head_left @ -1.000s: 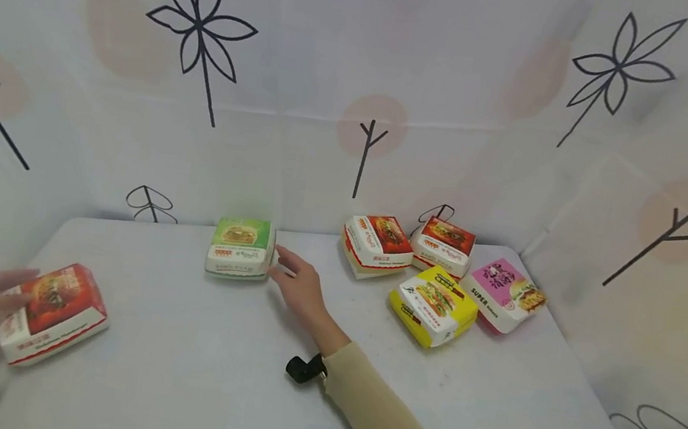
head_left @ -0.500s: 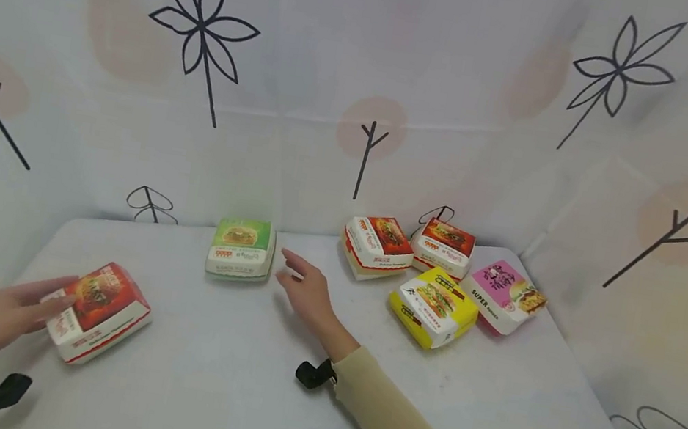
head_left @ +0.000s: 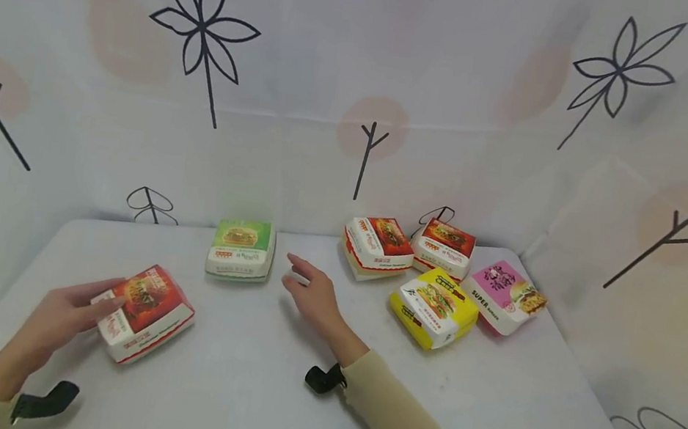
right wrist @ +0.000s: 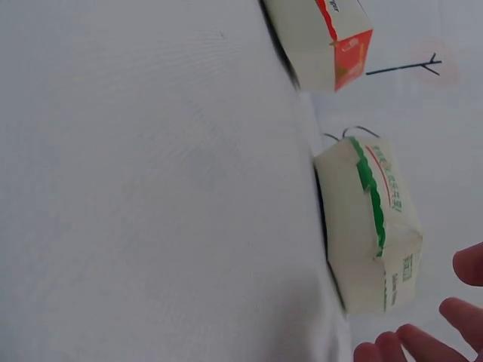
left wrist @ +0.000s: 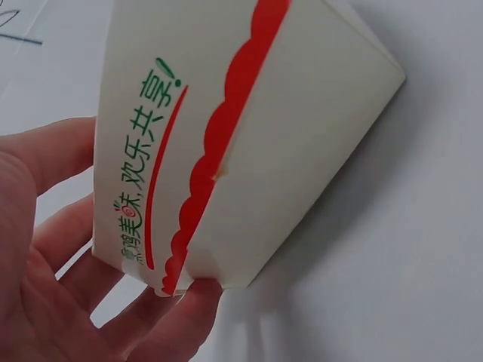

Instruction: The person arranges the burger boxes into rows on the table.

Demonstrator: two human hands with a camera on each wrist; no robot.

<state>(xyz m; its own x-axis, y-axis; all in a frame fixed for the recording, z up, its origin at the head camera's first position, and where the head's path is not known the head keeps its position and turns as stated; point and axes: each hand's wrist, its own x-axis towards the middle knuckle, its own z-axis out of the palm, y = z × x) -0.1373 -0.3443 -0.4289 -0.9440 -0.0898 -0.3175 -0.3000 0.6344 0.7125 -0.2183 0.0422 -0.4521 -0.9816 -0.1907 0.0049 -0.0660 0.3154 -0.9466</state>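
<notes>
My left hand (head_left: 65,316) grips a red and white burger box (head_left: 144,312) by its left end, thumb over the top. In the left wrist view the fingers curl round the end of that burger box (left wrist: 196,143), which shows a scalloped red stripe and green lettering. My right hand (head_left: 317,298) hovers with relaxed fingers and holds nothing. To its left, at the back of the table, stands a green and white burger box (head_left: 241,249). The right wrist view shows the green-striped side of this box (right wrist: 366,219) beside the fingertips (right wrist: 423,343).
Two more red and white boxes (head_left: 377,246) (head_left: 442,246) stand at the back right. In front of them lie a yellow box (head_left: 435,307) and a pink box (head_left: 503,295), close together. A patterned white cloth (head_left: 317,40) rises behind the white table (head_left: 237,391).
My left hand has carried the red and white burger box rightward across the table. My right hand has drawn back a little to the right, away from the green box.
</notes>
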